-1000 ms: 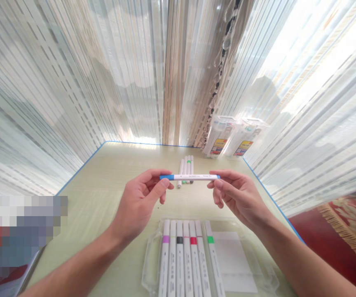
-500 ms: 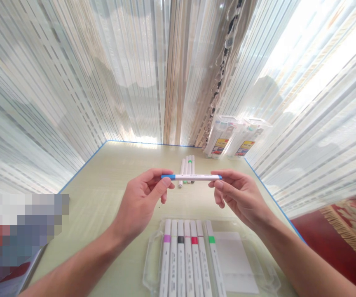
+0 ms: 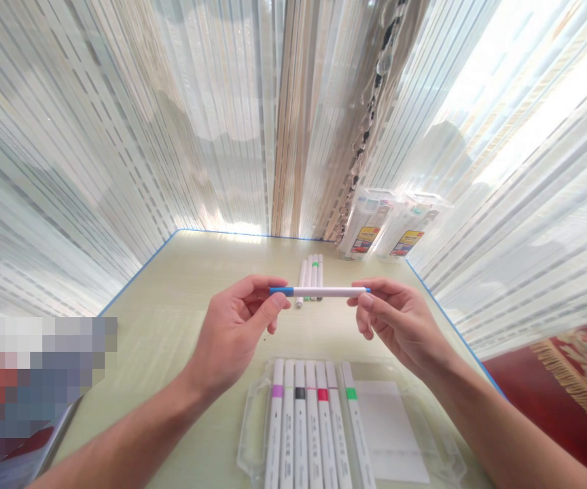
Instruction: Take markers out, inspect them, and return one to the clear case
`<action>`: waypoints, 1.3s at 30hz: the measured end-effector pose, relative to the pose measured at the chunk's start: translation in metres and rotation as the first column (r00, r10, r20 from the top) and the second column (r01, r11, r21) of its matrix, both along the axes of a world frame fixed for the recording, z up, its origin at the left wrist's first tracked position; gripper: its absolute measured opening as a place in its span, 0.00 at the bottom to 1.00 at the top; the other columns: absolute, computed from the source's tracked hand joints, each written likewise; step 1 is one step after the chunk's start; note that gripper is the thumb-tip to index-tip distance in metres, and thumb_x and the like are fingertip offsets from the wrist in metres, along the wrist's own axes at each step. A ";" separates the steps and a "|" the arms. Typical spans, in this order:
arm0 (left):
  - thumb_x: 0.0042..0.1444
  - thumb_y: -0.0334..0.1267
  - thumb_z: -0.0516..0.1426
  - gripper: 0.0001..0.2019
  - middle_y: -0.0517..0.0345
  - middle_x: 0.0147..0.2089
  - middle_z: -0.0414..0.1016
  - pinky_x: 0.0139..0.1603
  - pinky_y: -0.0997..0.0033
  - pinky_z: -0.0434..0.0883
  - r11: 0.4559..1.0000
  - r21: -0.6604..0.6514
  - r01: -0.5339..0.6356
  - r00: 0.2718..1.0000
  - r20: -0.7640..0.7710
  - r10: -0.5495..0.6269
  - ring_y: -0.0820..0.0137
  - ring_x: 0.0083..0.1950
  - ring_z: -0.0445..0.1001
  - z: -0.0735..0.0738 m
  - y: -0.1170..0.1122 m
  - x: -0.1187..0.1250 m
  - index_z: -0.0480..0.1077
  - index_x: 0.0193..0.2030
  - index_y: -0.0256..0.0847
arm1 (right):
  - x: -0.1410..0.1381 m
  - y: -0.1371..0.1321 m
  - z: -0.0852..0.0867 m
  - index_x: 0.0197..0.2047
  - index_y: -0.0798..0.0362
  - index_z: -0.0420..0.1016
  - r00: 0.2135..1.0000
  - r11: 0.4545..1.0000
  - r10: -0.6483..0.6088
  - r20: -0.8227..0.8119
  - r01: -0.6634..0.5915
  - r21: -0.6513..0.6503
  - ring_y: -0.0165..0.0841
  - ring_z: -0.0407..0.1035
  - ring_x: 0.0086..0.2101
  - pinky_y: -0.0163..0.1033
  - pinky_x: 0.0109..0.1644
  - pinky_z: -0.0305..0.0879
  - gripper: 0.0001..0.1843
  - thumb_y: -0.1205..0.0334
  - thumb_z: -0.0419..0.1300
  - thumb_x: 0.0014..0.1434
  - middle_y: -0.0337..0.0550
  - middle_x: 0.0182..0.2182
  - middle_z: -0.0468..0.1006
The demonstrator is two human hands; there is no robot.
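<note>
A white marker with blue ends (image 3: pixel 324 292) is held level above the table between my two hands. My left hand (image 3: pixel 240 319) pinches its blue cap end between thumb and fingers. At the other end, the thumb and fingers of my right hand (image 3: pixel 390 309) close on the blue tip. Below them lies a clear plastic case (image 3: pixel 253 421) with several white markers (image 3: pixel 301 435) side by side, their bands purple, black, red and green. A white card (image 3: pixel 388 428) lies in the case's right part.
Several more white markers (image 3: pixel 310 275) lie on the pale green table (image 3: pixel 171 292) beyond my hands. Two clear cases with labels (image 3: pixel 367 227) stand at the back right corner. Striped sheer curtains (image 3: pixel 212 136) border the table. A pixelated patch (image 3: pixel 33 394) covers the lower left.
The marker has rolled a little between my fingers, so its printed text no longer shows. Both hands keep their hold; the view has shifted slightly.
</note>
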State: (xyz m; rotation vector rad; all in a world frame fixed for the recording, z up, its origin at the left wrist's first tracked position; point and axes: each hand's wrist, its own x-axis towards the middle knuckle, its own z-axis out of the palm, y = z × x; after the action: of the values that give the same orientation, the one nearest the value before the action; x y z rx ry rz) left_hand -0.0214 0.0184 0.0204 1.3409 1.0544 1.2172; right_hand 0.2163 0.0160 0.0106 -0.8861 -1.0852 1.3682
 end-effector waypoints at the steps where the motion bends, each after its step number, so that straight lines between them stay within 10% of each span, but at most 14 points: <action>1: 0.59 0.40 0.63 0.10 0.59 0.29 0.77 0.31 0.74 0.71 1.000 0.000 -0.001 1.000 -0.002 0.001 0.74 0.29 0.71 0.000 0.000 0.000 0.76 0.44 0.39 | 0.000 0.000 0.000 0.39 0.52 0.84 1.000 1.000 -0.002 0.001 0.002 -0.001 0.27 0.71 0.19 0.31 0.20 0.66 0.09 0.62 0.73 0.53 0.43 0.27 0.82; 39: 0.61 0.39 0.59 0.12 0.52 0.35 0.79 0.31 0.72 0.68 0.991 -0.064 0.117 0.961 0.260 -0.097 0.74 0.28 0.69 -0.007 0.002 -0.003 0.79 0.47 0.36 | 0.002 0.005 -0.002 0.38 0.52 0.84 0.999 0.999 -0.046 0.003 0.046 -0.028 0.27 0.69 0.19 0.33 0.20 0.64 0.12 0.60 0.75 0.49 0.44 0.28 0.82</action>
State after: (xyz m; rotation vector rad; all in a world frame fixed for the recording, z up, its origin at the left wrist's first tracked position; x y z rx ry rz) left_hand -0.0248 0.0202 0.0137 1.1295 0.8264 1.2183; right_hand 0.2178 0.0208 0.0089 -0.9285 -1.0432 1.3473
